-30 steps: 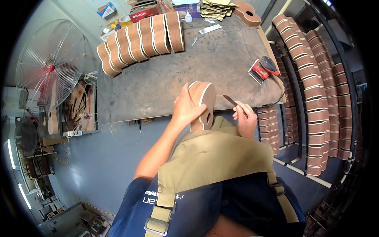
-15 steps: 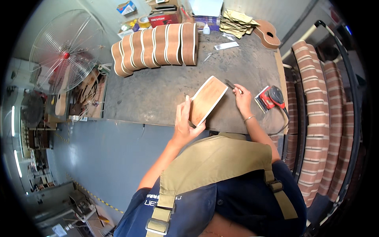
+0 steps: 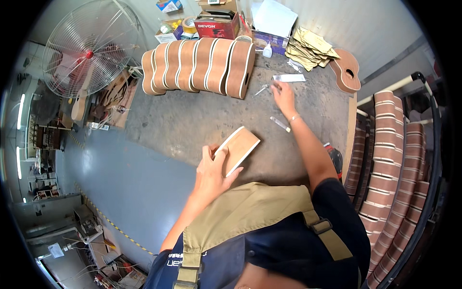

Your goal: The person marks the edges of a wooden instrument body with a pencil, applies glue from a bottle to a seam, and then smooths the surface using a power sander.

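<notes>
In the head view my left hand (image 3: 211,168) grips a small wooden instrument body (image 3: 241,144) with white edging, its curved side facing up, near the worktable's front edge (image 3: 159,155). My right hand (image 3: 282,96) reaches across the worktable, fingers closed beside a white strip (image 3: 288,77) and a small thin pale item (image 3: 260,91); whatever it holds is too small to make out. Below that hand lies a narrow, pale, shiny tool (image 3: 280,124). A red and black sander (image 3: 334,158) is partly hidden behind my right forearm.
A row of wooden bodies (image 3: 197,67) lies at the back left, with boxes (image 3: 214,26), yellow sheets (image 3: 310,48), a bottle (image 3: 267,50) and another body (image 3: 345,72) behind and right. A fan (image 3: 89,54) stands left; racks of stacked bodies (image 3: 380,168) stand right.
The dark blade has left my right hand, which has moved toward the table's back. A narrow tool now lies below it. My left hand's wooden body has been turned and moved slightly left.
</notes>
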`<action>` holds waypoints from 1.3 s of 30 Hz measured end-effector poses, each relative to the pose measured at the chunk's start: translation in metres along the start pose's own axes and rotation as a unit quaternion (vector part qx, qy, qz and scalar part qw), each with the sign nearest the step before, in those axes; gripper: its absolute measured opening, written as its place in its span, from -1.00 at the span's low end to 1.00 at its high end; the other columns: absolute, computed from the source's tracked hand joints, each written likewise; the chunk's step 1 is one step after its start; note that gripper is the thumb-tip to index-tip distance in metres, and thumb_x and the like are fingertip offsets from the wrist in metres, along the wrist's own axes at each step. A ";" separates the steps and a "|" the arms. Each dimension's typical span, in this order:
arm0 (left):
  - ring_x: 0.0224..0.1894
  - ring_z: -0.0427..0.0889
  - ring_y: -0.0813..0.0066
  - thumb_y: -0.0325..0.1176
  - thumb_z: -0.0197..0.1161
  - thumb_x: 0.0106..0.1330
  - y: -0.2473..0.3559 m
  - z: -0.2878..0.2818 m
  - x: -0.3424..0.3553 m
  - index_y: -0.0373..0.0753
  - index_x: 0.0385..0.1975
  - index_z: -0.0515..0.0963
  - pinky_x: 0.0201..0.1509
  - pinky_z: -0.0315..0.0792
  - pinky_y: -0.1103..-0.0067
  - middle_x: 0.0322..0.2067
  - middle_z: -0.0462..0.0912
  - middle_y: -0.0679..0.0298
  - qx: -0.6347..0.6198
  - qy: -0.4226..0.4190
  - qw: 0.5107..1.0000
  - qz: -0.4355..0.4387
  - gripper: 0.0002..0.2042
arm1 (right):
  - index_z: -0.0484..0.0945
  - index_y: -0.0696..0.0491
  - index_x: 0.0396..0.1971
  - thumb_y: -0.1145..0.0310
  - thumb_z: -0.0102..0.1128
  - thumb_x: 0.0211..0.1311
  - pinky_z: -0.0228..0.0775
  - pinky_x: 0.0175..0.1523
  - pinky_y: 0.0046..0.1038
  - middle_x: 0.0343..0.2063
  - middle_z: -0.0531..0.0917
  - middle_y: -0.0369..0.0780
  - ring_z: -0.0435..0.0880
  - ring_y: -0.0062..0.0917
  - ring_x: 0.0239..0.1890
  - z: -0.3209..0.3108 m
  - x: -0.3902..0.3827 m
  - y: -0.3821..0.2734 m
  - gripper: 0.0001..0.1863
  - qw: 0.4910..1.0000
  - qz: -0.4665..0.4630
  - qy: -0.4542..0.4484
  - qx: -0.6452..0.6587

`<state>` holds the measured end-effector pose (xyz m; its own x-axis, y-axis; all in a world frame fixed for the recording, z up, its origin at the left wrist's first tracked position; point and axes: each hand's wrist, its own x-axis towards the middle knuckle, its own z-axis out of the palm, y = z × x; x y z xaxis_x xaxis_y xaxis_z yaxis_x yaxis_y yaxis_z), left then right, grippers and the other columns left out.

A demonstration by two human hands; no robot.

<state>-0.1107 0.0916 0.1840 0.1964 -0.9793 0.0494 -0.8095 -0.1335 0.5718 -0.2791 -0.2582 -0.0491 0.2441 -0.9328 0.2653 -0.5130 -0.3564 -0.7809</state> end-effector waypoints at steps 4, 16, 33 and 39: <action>-0.09 0.53 -0.06 -0.20 0.54 0.19 -0.003 0.013 0.009 -0.23 0.35 0.45 0.00 0.55 0.18 -0.09 0.43 -0.03 0.013 -0.017 1.000 -0.001 -0.29 | 0.70 0.13 0.06 0.23 0.53 0.25 0.52 0.22 -0.14 -0.07 0.76 0.01 0.69 -0.04 0.05 0.047 0.105 0.027 -0.56 0.997 0.047 0.066 0.006; -0.05 0.49 -0.09 -0.27 0.53 0.15 -0.004 0.006 0.021 0.05 0.61 0.29 -0.01 0.54 0.18 -0.10 0.37 -0.01 0.016 -0.093 0.995 -0.034 -0.08 | 0.77 0.10 -0.18 0.14 0.61 0.22 0.63 -0.02 -0.31 -0.28 0.85 -0.13 0.84 -0.30 -0.18 0.080 0.170 0.048 -0.64 0.988 0.135 0.061 -0.033; -0.03 0.46 -0.07 -0.14 0.50 0.29 -0.029 0.003 0.008 -0.18 0.51 0.36 -0.01 0.51 0.19 -0.04 0.36 -0.05 0.035 -0.086 0.992 0.089 -0.22 | 0.55 0.20 0.15 0.58 0.30 0.50 0.62 -0.10 -0.60 -0.02 0.76 -0.22 0.73 -0.67 -0.08 -0.132 -0.200 -0.205 -0.71 0.941 0.134 -0.069 0.303; -0.02 0.51 -0.11 -0.16 0.52 0.26 -0.051 0.012 -0.003 -0.33 0.47 0.30 0.02 0.51 0.16 -0.06 0.40 -0.08 -0.027 -0.031 0.992 0.123 -0.18 | 0.62 0.23 0.11 0.54 0.34 0.48 0.61 -0.11 -0.61 -0.05 0.78 -0.21 0.75 -0.64 -0.09 -0.128 -0.220 -0.242 -0.72 0.949 0.139 -0.053 0.279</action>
<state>-0.0765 0.0997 0.1443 -0.0398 -0.9889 0.1435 -0.7980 0.1179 0.5910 -0.3140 0.0265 0.1540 0.2606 -0.9650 -0.0301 -0.0608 0.0147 -0.9980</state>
